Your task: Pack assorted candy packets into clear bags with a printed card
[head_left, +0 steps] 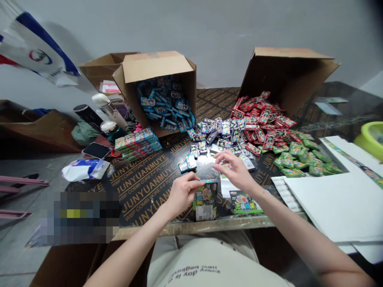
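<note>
My left hand (183, 193) has its fingers curled at the upper left edge of a small dark printed box (206, 200), which stands upright at the table's front edge. Up and to the right, my right hand (235, 170) is in a pinch, thumb and forefinger close together near a shiny pale patch; what they hold, if anything, I cannot make out. Two small blue packets (188, 163) lie just beyond my left hand. Purple-and-white packets (221, 129) are heaped ahead of my right hand. Below that hand lies a flat printed card (243, 202) with a green edge.
Blue packets spill from a tipped carton (158, 67) at the back. Red packets (266, 119) lie before a second carton (293, 54), with green packets (311, 157) nearer. White sheets (326, 199) cover the right side. Stacked printed boxes (138, 144), bottles and a phone (96, 150) stand left.
</note>
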Demonstrator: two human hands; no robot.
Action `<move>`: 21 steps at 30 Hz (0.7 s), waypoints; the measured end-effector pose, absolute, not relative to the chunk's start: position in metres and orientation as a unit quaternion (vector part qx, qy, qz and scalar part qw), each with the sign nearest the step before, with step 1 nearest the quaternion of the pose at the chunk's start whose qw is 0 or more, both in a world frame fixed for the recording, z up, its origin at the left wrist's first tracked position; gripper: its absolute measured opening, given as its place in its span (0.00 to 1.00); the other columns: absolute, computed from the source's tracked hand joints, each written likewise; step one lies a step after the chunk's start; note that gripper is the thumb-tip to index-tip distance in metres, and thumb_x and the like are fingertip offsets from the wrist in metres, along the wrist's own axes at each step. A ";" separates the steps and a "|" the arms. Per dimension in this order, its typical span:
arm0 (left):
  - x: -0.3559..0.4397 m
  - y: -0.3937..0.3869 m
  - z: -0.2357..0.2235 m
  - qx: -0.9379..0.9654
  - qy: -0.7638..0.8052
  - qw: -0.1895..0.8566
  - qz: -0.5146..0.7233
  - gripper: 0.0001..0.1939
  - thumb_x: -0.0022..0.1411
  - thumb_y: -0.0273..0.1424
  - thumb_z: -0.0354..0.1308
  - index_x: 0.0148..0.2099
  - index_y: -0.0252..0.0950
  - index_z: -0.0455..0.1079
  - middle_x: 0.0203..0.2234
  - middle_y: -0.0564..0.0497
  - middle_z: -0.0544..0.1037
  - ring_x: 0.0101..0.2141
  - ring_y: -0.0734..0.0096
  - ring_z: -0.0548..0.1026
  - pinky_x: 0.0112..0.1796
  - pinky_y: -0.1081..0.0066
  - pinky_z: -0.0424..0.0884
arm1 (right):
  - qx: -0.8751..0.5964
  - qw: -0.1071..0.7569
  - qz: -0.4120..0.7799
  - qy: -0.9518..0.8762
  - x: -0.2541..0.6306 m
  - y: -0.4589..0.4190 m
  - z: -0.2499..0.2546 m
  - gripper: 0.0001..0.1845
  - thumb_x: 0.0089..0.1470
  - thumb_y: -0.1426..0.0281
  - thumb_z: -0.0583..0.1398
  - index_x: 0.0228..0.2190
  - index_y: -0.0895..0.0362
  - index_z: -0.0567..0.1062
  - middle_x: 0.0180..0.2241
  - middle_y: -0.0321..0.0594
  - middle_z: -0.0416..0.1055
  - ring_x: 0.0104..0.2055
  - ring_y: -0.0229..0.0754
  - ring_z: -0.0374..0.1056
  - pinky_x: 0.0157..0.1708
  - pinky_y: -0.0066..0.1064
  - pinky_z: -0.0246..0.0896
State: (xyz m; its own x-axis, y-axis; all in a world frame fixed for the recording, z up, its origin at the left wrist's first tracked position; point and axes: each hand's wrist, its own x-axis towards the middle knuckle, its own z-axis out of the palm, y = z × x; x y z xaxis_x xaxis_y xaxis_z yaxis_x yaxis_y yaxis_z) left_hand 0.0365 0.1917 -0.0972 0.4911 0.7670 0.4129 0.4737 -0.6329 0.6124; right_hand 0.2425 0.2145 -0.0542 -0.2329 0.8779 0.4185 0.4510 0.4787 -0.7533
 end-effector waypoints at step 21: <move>0.056 0.186 -0.109 0.720 0.459 0.242 0.460 0.09 0.52 0.33 0.60 0.25 0.35 0.66 0.24 0.50 0.72 0.28 0.70 0.71 0.31 0.72 0.65 | -0.415 0.265 0.495 -0.716 0.215 0.225 -0.079 0.09 0.45 0.66 0.61 0.24 0.59 0.67 0.17 0.29 0.62 0.19 0.31 0.55 0.19 0.22 0.48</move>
State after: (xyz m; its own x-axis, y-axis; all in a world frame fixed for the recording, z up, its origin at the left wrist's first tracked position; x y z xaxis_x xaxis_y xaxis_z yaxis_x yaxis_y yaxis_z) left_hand 0.0563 0.1857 -0.1090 0.1540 0.8846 0.4402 0.4381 -0.4604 0.7721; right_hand 0.2148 0.2255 -0.0794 -0.5149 0.8567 -0.0318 0.3322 0.1652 -0.9286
